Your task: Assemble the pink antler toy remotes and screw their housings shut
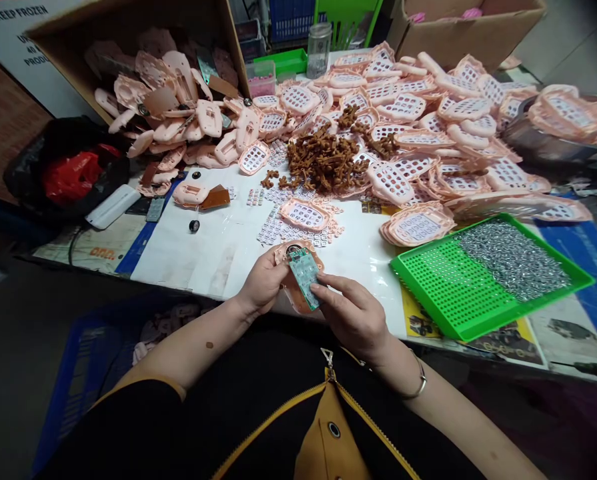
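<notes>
My left hand (264,280) grips a pink plastic shell (293,297) by its left side, with the thumb at the edge of a green circuit board (304,275). The board lies tilted over the shell, and a round black speaker with thin wires shows at its top end. With thumb and fingers, my right hand (354,310) pinches the board's right edge. Just beyond my hands, a pink shell with keypad holes (305,215) rests on a spread of small white key pieces (278,227).
Brown flexible pieces (328,160) are heaped mid-table before many pink shells (398,107). At right, a green tray (438,280) holds metal screws (518,260). A cardboard box (233,40) spills shells at left. A loose black speaker (194,226) lies on the white sheet (178,260).
</notes>
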`<state>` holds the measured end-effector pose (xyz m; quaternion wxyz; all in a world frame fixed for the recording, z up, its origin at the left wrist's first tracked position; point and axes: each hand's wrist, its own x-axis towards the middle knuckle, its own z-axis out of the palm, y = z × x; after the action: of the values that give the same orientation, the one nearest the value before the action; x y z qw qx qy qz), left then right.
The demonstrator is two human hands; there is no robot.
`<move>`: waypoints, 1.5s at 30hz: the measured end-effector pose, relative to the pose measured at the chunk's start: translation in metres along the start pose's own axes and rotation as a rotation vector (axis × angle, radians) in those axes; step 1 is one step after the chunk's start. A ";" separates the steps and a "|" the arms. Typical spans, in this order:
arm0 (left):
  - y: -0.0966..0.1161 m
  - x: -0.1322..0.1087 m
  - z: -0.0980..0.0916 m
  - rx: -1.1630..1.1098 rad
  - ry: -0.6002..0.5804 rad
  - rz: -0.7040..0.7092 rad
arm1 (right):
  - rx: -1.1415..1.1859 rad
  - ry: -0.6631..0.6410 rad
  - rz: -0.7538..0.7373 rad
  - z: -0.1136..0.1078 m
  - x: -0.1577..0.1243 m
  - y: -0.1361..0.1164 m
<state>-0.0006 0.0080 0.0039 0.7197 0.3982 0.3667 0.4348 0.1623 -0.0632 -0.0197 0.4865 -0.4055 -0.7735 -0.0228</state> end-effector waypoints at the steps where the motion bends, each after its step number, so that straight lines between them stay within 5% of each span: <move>1: 0.001 0.000 0.000 -0.010 -0.023 -0.012 | -0.002 -0.005 0.011 0.000 0.000 0.000; 6: 0.008 0.000 -0.004 -0.111 -0.137 -0.116 | -0.026 -0.055 0.032 -0.003 -0.001 0.000; 27: 0.001 -0.003 -0.007 -0.045 -0.096 -0.240 | -0.117 -0.248 -0.023 -0.015 0.017 -0.012; 32: -0.002 -0.007 -0.005 0.029 -0.223 -0.255 | -0.123 -0.311 0.101 -0.022 0.023 -0.006; 38: -0.002 -0.011 -0.001 0.123 -0.341 -0.316 | -0.198 -0.344 0.073 -0.023 0.019 0.002; 45: -0.004 -0.013 0.001 0.197 -0.345 -0.357 | -0.230 -0.421 0.094 -0.024 0.016 0.004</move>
<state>-0.0033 -0.0051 0.0029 0.7946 0.4636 0.3436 0.1890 0.1799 -0.0611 0.0036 0.2660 -0.4895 -0.8304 -0.0030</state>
